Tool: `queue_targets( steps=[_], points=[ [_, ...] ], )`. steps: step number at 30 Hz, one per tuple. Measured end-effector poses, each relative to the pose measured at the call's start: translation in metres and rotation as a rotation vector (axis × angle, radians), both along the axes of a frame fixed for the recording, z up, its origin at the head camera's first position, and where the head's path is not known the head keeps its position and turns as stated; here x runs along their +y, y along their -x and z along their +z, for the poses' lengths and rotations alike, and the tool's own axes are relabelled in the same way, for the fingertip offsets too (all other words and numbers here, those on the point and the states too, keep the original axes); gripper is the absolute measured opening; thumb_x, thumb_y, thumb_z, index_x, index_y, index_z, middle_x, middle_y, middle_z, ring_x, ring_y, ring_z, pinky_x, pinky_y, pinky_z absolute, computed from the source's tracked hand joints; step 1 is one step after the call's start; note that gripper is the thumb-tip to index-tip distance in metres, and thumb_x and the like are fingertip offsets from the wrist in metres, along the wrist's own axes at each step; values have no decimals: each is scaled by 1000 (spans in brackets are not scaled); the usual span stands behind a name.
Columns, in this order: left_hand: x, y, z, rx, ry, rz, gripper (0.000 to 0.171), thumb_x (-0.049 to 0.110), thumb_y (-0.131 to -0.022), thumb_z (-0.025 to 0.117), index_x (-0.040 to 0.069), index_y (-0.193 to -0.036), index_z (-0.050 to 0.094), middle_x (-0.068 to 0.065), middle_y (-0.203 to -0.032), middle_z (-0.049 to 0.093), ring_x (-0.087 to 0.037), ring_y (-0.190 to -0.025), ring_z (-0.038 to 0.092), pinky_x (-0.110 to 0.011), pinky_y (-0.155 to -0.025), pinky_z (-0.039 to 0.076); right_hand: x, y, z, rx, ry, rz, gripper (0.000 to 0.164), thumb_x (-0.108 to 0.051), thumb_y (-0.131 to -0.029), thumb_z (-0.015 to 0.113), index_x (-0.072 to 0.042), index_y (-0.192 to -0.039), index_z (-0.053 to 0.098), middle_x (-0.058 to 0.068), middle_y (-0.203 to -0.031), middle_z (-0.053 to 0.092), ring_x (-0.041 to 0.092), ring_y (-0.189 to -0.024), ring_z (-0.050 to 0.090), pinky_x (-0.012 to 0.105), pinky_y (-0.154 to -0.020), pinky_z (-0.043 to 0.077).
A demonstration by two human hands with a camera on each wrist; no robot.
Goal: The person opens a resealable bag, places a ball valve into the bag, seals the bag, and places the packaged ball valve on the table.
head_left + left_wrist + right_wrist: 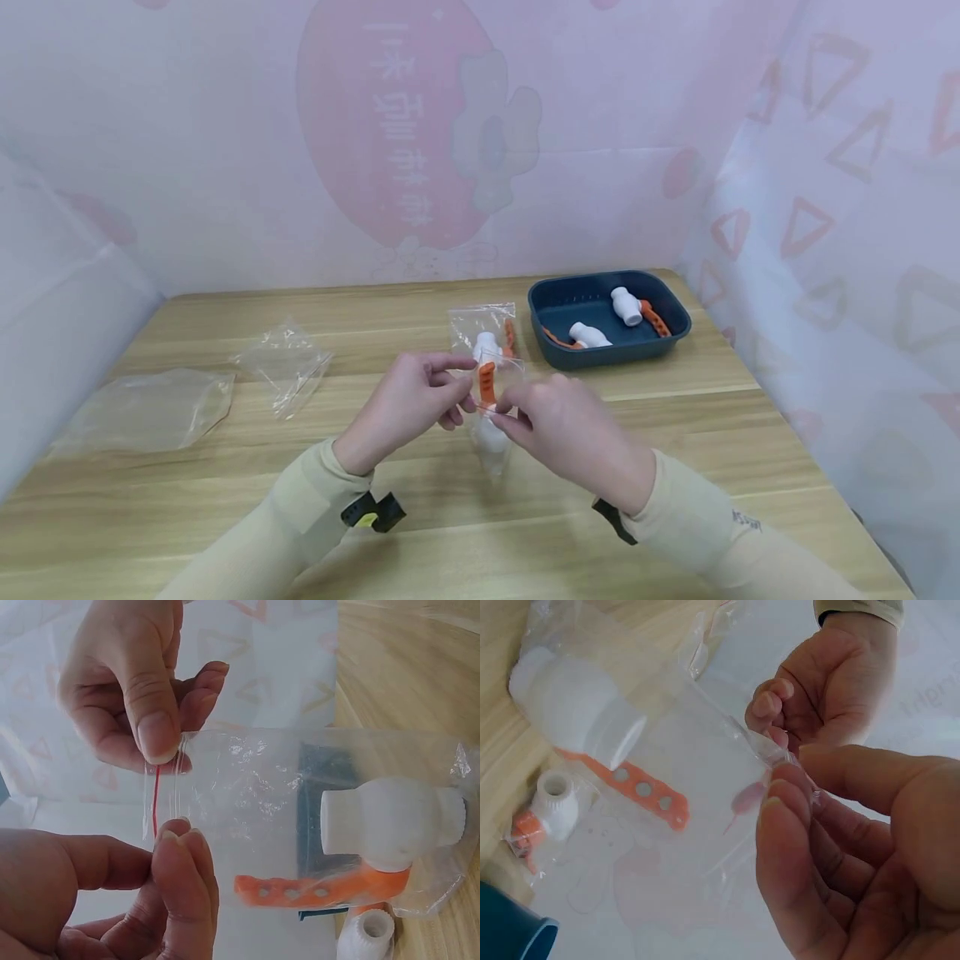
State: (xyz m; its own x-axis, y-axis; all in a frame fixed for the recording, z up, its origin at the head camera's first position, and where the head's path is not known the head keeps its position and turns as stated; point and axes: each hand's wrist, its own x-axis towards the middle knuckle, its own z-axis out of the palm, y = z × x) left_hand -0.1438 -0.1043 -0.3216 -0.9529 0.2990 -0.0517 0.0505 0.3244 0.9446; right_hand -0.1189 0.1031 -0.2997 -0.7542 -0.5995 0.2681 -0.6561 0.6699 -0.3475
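Note:
Both hands pinch the top edge of a clear zip bag [240, 776], which hangs over the table's middle. Inside it is a white plastic ball valve [397, 821] with an orange lever handle [300, 890]. My left hand [408, 400] holds one side of the red-lined seal [156, 799] between thumb and fingers. On the other side, my right hand [566, 425] pinches the same edge. Just behind lies another bagged ball valve [486, 343], flat on the table. Whether the seal is fully pressed together cannot be made out.
A dark blue basket [600, 358] at the back right contains two ball valves, one a white valve [626, 307] with an orange handle. Toward the left lie a crumpled clear bag [285, 367] and a flatter clear bag [157, 408]. Printed cloth [225, 208] walls the wooden table.

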Motion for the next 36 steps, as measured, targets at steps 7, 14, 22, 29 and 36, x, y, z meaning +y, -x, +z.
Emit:
queue_targets(
  steps=[7, 14, 22, 29, 36],
  points=[
    [-3, 5, -7, 91, 58, -7, 26, 18, -98, 64, 5, -120, 68, -8, -79, 67, -22, -61, 60, -30, -54, 52, 1, -2, -10, 61, 85, 35, 4, -10, -86, 77, -9, -84, 74, -8, -66, 58, 2, -54, 46, 17, -50, 42],
    [-13, 30, -25, 173, 61, 26, 41, 40, -101, 57, 10, -127, 66, -5, -121, 68, -22, -111, 62, -43, -90, 52, 1, -4, -15, 92, 128, 82, 4, -7, -84, 78, -8, -84, 74, -5, -69, 62, 3, -57, 50, 16, -55, 46],
    [-16, 48, -43, 149, -47, -138, 35, 33, -101, 60, 16, -130, 66, 6, -127, 65, -11, -124, 55, -40, -102, 46, 4, -4, -19, 68, 143, 108, 5, -7, -84, 79, -8, -86, 74, -3, -73, 66, 3, -61, 53, 15, -58, 48],
    [-15, 52, -50, 180, -61, -134, 26, 23, -98, 66, 9, -119, 71, -2, -113, 71, -18, -107, 65, -36, -90, 53, 10, -4, -24, 91, 161, 96, 8, -7, -83, 80, -8, -88, 75, -2, -80, 67, 5, -68, 58, 16, -64, 52],
    [-18, 50, -51, 222, -42, -52, 19, 19, -93, 71, 4, -103, 74, -3, -102, 72, -19, -98, 66, -37, -86, 55, 20, -1, -27, 127, 221, 51, 9, -4, -82, 81, -7, -88, 75, -1, -82, 69, 6, -69, 61, 20, -64, 54]
  ],
)
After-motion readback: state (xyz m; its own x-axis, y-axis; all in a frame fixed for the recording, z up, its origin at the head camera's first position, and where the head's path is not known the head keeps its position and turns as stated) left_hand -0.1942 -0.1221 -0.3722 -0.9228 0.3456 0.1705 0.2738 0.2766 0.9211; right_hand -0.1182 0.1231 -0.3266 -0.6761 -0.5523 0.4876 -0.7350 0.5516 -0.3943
